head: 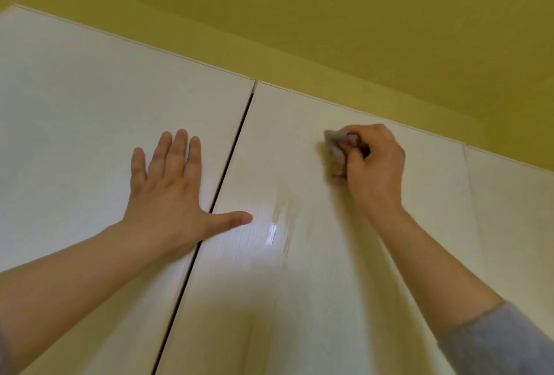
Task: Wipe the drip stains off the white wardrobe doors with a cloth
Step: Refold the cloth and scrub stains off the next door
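Head view, looking up along two white wardrobe doors under a yellow wall (329, 15).

The left hand (168, 191) lies flat on the left door (90, 120) with its fingers straight and slightly spread. It holds nothing. Its thumb reaches across the dark gap (230, 162) onto the right door (299, 299).

The right hand (371, 162) is curled round a small bunched cloth (334, 147), with a grey sleeve (503, 341) at the forearm. It holds the cloth against the right door near the door's top edge. Only a pale wad shows past the fingers, and it is blurred.

The stains (281, 212) run down the right door as glossy, faintly yellowish streaks. They lie between the two hands, below and to the left of the cloth and apart from it. A further panel (509, 194) adjoins on the right.

Handling, as judged:
- **Cloth:** It looks soft and light and crushes easily into the fist. A bunched grip like this one should let the fingers press through it.
- **Doors:** They look stiff, smooth and glossy, so likely slippery where wet. A hinged door may give under pressure, and the flat left hand appears placed to steady the doors.
- **Streaks:** They seem best taken top to bottom.

No brand, label or writing can be read anywhere in the frame.
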Motion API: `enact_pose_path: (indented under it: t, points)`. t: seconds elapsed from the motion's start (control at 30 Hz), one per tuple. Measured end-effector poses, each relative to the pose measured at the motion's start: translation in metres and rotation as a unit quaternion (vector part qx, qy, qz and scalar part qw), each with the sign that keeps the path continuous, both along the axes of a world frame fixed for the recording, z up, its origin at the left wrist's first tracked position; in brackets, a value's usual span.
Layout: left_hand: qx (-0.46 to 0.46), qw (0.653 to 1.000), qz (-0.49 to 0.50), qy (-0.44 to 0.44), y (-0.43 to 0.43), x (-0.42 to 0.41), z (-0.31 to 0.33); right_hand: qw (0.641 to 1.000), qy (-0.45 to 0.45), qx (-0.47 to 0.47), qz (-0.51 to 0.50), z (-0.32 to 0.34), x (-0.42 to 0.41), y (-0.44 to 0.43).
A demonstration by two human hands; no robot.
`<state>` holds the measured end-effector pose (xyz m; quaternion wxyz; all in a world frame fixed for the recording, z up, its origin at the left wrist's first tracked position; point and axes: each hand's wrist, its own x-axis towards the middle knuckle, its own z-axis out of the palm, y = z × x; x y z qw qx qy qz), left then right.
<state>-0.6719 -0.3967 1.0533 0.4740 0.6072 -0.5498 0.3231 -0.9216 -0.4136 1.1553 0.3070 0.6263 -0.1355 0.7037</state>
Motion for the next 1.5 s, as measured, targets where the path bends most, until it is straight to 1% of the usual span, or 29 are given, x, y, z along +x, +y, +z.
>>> enact_pose_path:
  t: [0.03,0.07,0.13,0.23,0.3,0.37,0.43,0.5,0.57,0.6,0.63,0.7,0.77,0.83,0.9,0.93,0.97,1.03,1.1,1.17,1.23,1.27,1.3,1.37,1.4,1.47,1.5]
  points:
    - [0.004,1.0,0.002,-0.001,0.0,0.0,0.0,0.999,-0.039,-0.009,-0.008,0.022,-0.007,0.003]
    - [0.007,1.0,0.003,0.0,0.001,0.0,-0.001,0.998,-0.057,-0.007,-0.028,0.044,-0.013,0.007]
    - [0.004,1.0,0.003,0.001,0.0,-0.001,-0.001,0.996,-0.065,0.02,-0.056,0.077,-0.023,0.007]
    - [0.007,1.0,0.004,-0.001,0.001,-0.001,0.0,0.996,-0.076,0.035,-0.042,0.089,-0.025,-0.008]
    - [0.01,1.0,0.004,-0.001,0.001,-0.001,-0.001,0.997,-0.06,0.033,-0.042,0.072,-0.021,-0.018]
    - [0.011,1.0,0.008,-0.002,0.002,-0.001,0.0,0.998,-0.017,0.014,-0.057,0.039,-0.018,-0.017]
    - [0.01,1.0,0.006,0.002,0.004,-0.003,-0.002,0.997,0.045,-0.008,-0.067,-0.003,-0.017,-0.013]
    - [0.002,1.0,-0.014,0.008,0.004,-0.009,-0.005,0.992,0.097,0.012,-0.073,-0.039,-0.017,-0.009]
    - [-0.011,1.0,-0.028,0.004,0.001,-0.019,-0.01,0.99,0.119,0.037,-0.073,-0.052,-0.026,-0.01]
    - [-0.015,0.999,-0.029,-0.001,-0.001,-0.024,-0.011,0.992,0.106,0.033,-0.068,-0.047,-0.031,-0.01]
    - [-0.015,0.999,-0.029,0.0,-0.003,-0.027,-0.013,0.995,0.074,0.02,-0.068,-0.039,-0.036,-0.009]
    - [-0.024,0.999,-0.029,0.01,-0.007,-0.031,-0.012,0.998,-0.013,-0.009,-0.069,-0.009,-0.048,-0.008]
    - [-0.033,0.999,-0.023,0.011,-0.009,-0.029,-0.013,0.993,-0.093,-0.007,-0.072,0.034,-0.064,-0.011]
    - [-0.041,0.999,-0.014,0.006,-0.011,-0.028,-0.014,0.987,-0.135,0.015,-0.085,0.072,-0.079,-0.019]
    - [-0.047,0.999,-0.01,0.004,-0.012,-0.028,-0.016,0.985,-0.147,0.045,-0.082,0.09,-0.086,-0.026]
    - [-0.047,0.999,-0.01,0.003,-0.012,-0.028,-0.016,0.985,-0.143,0.047,-0.084,0.088,-0.084,-0.027]
    - [-0.049,0.999,-0.011,0.004,-0.012,-0.028,-0.015,0.988,-0.122,0.038,-0.087,0.08,-0.08,-0.025]
    - [-0.054,0.999,-0.01,0.003,-0.012,-0.028,-0.015,0.995,-0.042,0.003,-0.09,0.048,-0.067,-0.02]
    - [-0.058,0.998,-0.011,0.003,-0.012,-0.027,-0.014,0.995,0.044,-0.02,-0.091,0.002,-0.057,-0.017]
    - [-0.056,0.998,-0.012,0.002,-0.011,-0.028,-0.014,0.991,0.098,-0.005,-0.095,-0.039,-0.056,-0.016]
    - [-0.056,0.998,-0.011,0.001,-0.012,-0.028,-0.014,0.99,0.106,0.022,-0.09,-0.057,-0.061,-0.013]
    - [-0.056,0.998,-0.009,0.001,-0.012,-0.028,-0.015,0.993,0.081,0.019,-0.088,-0.055,-0.063,-0.009]
    - [-0.054,0.999,-0.008,0.001,-0.012,-0.028,-0.015,0.996,0.034,0.01,-0.086,-0.044,-0.068,-0.008]
    - [-0.052,0.999,-0.003,0.0,-0.012,-0.028,-0.015,0.994,-0.076,0.006,-0.081,-0.003,-0.085,-0.009]
    - [-0.049,0.999,-0.001,-0.001,-0.011,-0.028,-0.014,0.989,-0.114,0.011,-0.089,0.021,-0.095,-0.01]
    - [-0.047,0.999,-0.003,-0.001,-0.01,-0.029,-0.014,0.982,-0.157,0.023,-0.1,0.064,-0.112,-0.011]
    - [-0.049,0.999,-0.003,-0.001,-0.011,-0.029,-0.014,0.981,-0.173,0.03,-0.086,0.079,-0.118,-0.012]
